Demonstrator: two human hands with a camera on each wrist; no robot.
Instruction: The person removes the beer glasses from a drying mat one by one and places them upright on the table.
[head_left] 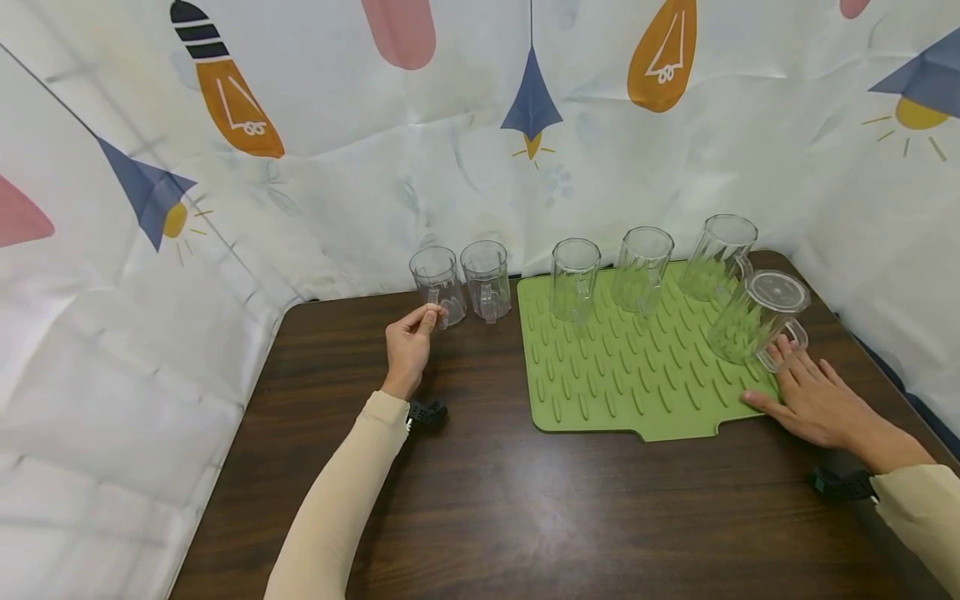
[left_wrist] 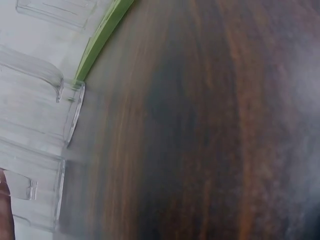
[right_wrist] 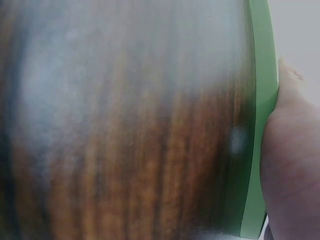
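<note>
My left hand (head_left: 408,346) pinches the handle of a clear glass mug (head_left: 442,287) on the table, left of the green mat (head_left: 622,383). Right beside it stands another clear mug (head_left: 486,283), its handle turned towards me. My right hand (head_left: 817,400) lies flat with spread fingers over the mat's near right corner. Its fingertips reach the handle of an upside-down mug (head_left: 738,325). In the right wrist view the thumb (right_wrist: 292,150) lies along the mat's green edge (right_wrist: 262,75). Only a fingertip of the left hand (left_wrist: 6,215) shows in the left wrist view, against a mug handle.
Three more clear mugs stand along the back of the mat: one at left (head_left: 575,279), one in the middle (head_left: 642,271) and one at right (head_left: 716,258). A printed white curtain (head_left: 450,192) hangs close behind the dark wooden table (head_left: 562,517).
</note>
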